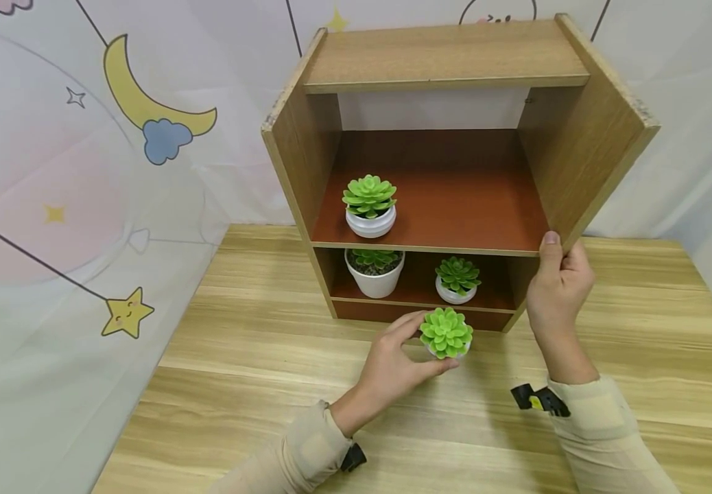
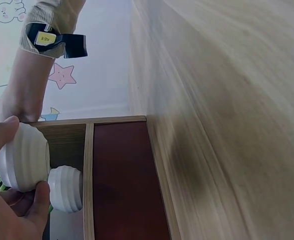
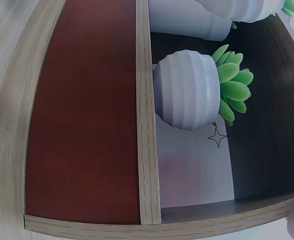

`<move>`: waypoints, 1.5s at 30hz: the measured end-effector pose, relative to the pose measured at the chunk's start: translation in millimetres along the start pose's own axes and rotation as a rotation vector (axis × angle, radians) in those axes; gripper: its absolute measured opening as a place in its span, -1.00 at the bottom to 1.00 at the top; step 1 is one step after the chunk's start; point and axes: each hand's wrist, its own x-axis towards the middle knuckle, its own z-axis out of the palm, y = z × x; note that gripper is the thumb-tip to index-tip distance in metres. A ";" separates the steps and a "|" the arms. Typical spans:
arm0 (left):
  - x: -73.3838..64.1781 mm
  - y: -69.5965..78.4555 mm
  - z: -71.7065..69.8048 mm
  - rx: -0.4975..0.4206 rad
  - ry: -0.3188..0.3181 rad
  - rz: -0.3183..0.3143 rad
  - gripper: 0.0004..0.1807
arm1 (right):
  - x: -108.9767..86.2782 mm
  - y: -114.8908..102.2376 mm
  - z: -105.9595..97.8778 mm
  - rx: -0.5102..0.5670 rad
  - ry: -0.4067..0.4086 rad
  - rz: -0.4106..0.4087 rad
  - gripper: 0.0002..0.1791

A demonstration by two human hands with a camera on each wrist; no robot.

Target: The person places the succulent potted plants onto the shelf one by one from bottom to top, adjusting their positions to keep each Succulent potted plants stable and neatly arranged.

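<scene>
My left hand (image 1: 393,360) holds a small potted succulent (image 1: 446,333) between thumb and fingers, in front of the lower part of a wooden shelf (image 1: 430,58). In the left wrist view the ribbed white pot (image 2: 24,157) of that plant sits in the grip. With thumb and fingers, my right hand (image 1: 560,288) grips the front edge of the shelf's right side panel. On the lower shelf stand a small succulent (image 1: 457,278) at the right and a larger white pot (image 1: 376,274) at the left. Another succulent (image 1: 370,206) stands on the middle shelf, near its left side.
The shelf rests on a wood-grain table (image 1: 220,384). A printed cloth (image 1: 72,165) with moon and stars hangs behind and at the left. Each sleeve carries a black strap, one plainly seen at the right wrist (image 1: 540,400).
</scene>
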 end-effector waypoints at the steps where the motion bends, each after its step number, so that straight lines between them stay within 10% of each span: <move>1: 0.0 0.2 -0.1 0.001 0.001 0.002 -0.20 | 0.1 0.4 -0.1 0.003 -0.002 0.000 -0.68; 45: 8.6 22.6 -11.7 -0.056 0.008 0.012 -0.26 | -0.7 -2.9 -0.9 0.004 -0.004 0.001 -0.73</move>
